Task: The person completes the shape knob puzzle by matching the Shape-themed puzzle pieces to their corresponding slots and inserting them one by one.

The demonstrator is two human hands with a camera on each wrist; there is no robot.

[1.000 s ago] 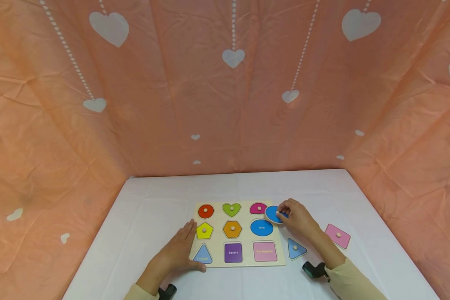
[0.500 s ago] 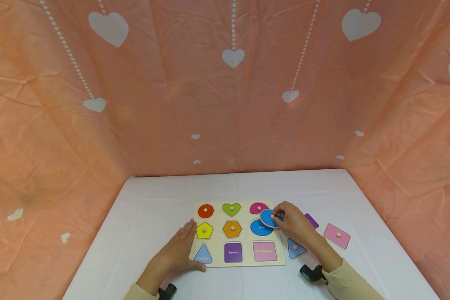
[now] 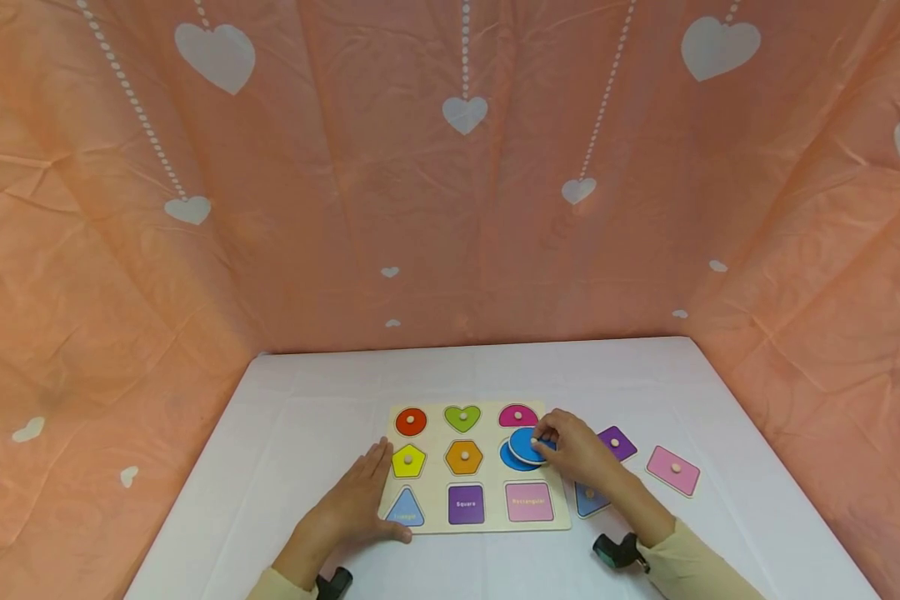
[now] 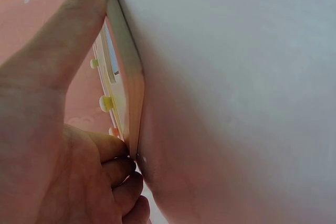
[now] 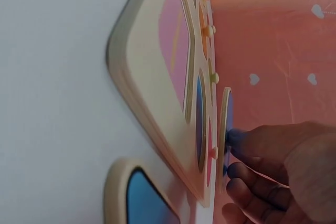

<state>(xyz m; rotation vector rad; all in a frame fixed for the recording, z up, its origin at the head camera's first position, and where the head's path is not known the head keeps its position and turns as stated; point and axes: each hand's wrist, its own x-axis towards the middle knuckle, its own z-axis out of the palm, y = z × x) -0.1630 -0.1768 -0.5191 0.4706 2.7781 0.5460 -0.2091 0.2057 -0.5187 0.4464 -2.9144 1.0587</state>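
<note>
A cream wooden peg puzzle board [image 3: 487,523] lies on the white table. My right hand [image 3: 581,454] pinches the blue oval puzzle piece [image 3: 527,445] by its knob, just over the blue oval recess [image 3: 516,462], which it partly covers. In the right wrist view that oval piece [image 5: 226,124] stands clear of the board's face. My left hand [image 3: 356,492] rests along the board's left edge with fingers straight, thumb at the lower corner. In the left wrist view its fingertips touch the board's edge [image 4: 135,114].
Right of the board lie a purple square piece [image 3: 618,443], a pink rectangle piece [image 3: 673,472] and a blue triangle piece [image 3: 588,500], partly behind the right wrist. Several knobbed pieces, such as the yellow pentagon [image 3: 408,462], sit in the board. Peach cloth [image 3: 345,208] hangs behind.
My right hand has moved left and toward me with the blue oval piece, from beside the recess to over it. The purple square piece has come into sight. The left hand stays put.
</note>
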